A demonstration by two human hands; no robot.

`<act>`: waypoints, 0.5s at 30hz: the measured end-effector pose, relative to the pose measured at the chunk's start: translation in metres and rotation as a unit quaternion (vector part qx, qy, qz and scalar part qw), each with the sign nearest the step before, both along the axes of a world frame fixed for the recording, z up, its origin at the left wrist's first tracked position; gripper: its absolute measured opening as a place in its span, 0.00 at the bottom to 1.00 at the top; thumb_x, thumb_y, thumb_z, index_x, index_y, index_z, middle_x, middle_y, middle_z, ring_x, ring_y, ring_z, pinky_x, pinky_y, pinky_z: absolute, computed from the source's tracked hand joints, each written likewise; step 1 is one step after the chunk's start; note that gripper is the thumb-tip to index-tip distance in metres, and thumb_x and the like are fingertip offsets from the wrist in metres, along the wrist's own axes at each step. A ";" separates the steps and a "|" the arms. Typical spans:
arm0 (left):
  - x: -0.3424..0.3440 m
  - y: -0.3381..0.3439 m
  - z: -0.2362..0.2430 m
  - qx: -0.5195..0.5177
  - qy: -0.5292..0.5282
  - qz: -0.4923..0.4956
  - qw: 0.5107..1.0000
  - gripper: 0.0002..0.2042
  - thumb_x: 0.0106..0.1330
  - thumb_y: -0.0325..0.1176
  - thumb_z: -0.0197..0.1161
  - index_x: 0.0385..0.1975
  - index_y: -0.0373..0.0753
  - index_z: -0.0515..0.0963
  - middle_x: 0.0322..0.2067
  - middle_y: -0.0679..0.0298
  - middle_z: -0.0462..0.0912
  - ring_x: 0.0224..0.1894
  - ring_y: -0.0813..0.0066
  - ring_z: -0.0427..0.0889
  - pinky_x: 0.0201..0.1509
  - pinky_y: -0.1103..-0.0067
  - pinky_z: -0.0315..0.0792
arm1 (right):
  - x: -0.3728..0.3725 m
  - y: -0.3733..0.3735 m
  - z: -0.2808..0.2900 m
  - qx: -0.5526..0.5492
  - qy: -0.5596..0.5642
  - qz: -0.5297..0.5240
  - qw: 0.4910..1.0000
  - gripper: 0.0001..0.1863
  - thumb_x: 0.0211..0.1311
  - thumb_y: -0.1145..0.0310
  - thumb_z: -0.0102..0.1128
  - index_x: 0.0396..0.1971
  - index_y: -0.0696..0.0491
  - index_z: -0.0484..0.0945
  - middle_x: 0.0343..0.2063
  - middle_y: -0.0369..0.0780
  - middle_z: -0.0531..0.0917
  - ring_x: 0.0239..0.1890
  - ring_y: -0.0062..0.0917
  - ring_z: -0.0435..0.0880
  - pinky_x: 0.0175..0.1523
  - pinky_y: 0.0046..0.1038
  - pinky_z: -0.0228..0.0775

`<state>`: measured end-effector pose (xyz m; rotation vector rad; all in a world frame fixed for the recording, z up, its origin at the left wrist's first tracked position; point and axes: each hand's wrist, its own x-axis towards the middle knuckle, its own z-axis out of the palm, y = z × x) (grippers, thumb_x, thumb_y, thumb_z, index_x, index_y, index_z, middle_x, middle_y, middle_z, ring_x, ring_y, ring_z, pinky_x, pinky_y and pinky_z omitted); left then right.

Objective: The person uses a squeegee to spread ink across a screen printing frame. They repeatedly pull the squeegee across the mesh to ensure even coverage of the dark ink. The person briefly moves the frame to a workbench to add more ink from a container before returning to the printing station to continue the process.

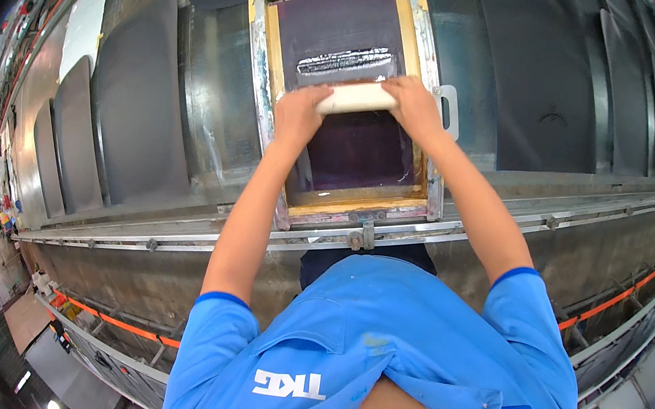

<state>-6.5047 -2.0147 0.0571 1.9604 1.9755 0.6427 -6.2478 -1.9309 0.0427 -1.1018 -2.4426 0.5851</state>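
A screen-printing frame (260, 47) with a dark purple mesh and yellowish taped inner edges lies on the long metal table in front of me. Across the mesh, around its middle, sits a squeegee with a pale cream handle (355, 99). My left hand (299, 118) grips its left end, and my right hand (416, 109) grips the right end. Both hands are closed around it, thumbs along the top. Just beyond the squeegee, a wet, shiny band of ink (346, 62) stretches over the mesh. The squeegee's blade is mostly hidden under the handle.
Dark flat sheets (138, 105) lie along the table to the left, with more dark sheets (539, 75) to the right. A metal rail (499, 223) runs along the near table edge. A white handle-shaped bracket (448, 111) sticks out at the frame's right side. Orange strips (121, 325) run below the table.
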 end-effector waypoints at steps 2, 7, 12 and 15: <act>0.013 -0.039 -0.010 0.012 0.015 -0.024 1.000 0.23 0.51 0.18 0.63 0.48 0.49 0.87 0.50 0.64 0.87 0.54 0.58 0.85 0.60 0.65 0.76 | 0.017 -0.041 0.013 -0.030 0.010 -0.010 0.999 0.24 0.46 0.80 0.69 0.49 0.55 0.83 0.48 0.40 0.83 0.54 0.38 0.79 0.58 0.36 0.75; 0.037 -0.103 0.005 -0.028 0.028 -0.026 0.999 0.27 0.50 0.17 0.64 0.51 0.49 0.85 0.55 0.66 0.86 0.59 0.63 0.82 0.64 0.65 0.74 | 0.035 -0.102 0.030 -0.070 -0.031 0.005 0.997 0.26 0.45 0.82 0.67 0.49 0.56 0.82 0.49 0.42 0.82 0.55 0.38 0.79 0.58 0.36 0.75; 0.008 -0.024 0.005 0.057 0.011 -0.025 0.998 0.23 0.52 0.20 0.65 0.48 0.49 0.86 0.50 0.63 0.88 0.51 0.58 0.86 0.55 0.66 0.78 | 0.013 -0.017 0.031 0.010 0.000 0.008 1.000 0.24 0.49 0.80 0.66 0.51 0.54 0.82 0.51 0.44 0.82 0.57 0.40 0.78 0.61 0.37 0.74; -0.007 0.049 0.021 0.037 0.023 0.013 0.999 0.17 0.57 0.24 0.64 0.45 0.49 0.88 0.41 0.58 0.89 0.42 0.54 0.87 0.47 0.65 0.80 | -0.012 0.061 0.019 0.015 0.000 0.011 1.000 0.20 0.52 0.76 0.69 0.48 0.56 0.83 0.51 0.44 0.84 0.58 0.41 0.79 0.64 0.37 0.72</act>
